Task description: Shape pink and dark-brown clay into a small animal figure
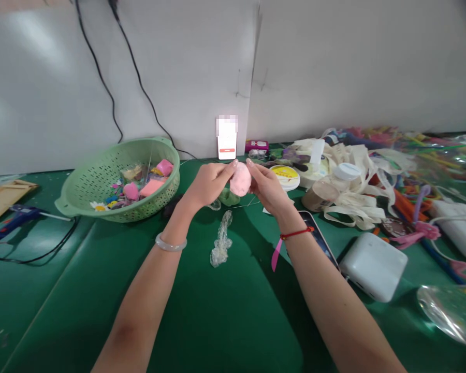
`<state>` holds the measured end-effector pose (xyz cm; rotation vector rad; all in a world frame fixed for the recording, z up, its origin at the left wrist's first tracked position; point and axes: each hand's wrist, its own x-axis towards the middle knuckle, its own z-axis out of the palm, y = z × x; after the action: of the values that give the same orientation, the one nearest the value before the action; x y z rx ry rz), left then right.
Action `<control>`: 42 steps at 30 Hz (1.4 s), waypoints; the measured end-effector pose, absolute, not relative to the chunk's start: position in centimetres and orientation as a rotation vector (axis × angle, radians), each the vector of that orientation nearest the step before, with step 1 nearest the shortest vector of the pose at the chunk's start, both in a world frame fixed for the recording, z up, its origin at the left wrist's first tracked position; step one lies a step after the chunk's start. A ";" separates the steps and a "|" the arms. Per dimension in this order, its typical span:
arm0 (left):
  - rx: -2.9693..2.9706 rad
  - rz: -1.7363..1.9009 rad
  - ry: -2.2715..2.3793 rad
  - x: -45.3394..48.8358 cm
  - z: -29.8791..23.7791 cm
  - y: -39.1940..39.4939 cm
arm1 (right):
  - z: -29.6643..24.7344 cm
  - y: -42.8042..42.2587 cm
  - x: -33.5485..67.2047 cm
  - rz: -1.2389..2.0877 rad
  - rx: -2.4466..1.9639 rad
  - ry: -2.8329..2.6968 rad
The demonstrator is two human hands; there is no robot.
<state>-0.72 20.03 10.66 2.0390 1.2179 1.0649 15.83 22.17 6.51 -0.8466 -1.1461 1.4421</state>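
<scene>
Between my two hands, raised above the green table, is a soft pink lump of modelling clay [240,180], roundish and slightly uneven. My left hand [209,182] grips its left side, thumb toward the top. On the other side my right hand [269,187] pinches the lump with thumb and fingers; some fingertips are hidden behind it. A crumpled piece of clear plastic wrap [221,243] lies on the table below the hands. Just behind the clay, a green translucent item [229,197] is partly covered.
At left stands a green basket [70,194] of coloured clay pieces, with a glue gun [17,220] beside it. A lit phone [227,140] leans on the wall. To the right are a pink plastic knife [276,255], a dark phone [320,235], a white box [375,265] and piled white straps [357,160].
</scene>
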 end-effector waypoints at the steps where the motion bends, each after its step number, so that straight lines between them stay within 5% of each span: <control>1: 2.034 1.056 1.207 -0.7 10.6 20.1 | 6.5 22.2 15.8 1.440 -0.858 -1.141; 42: 2.190 1.029 1.420 -0.8 10.6 19.7 | 7.2 22.0 16.0 1.038 -0.885 -1.634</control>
<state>-0.82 19.74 10.65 2.1902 1.4203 1.0290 16.03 21.97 7.23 -0.8853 -1.6343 1.0378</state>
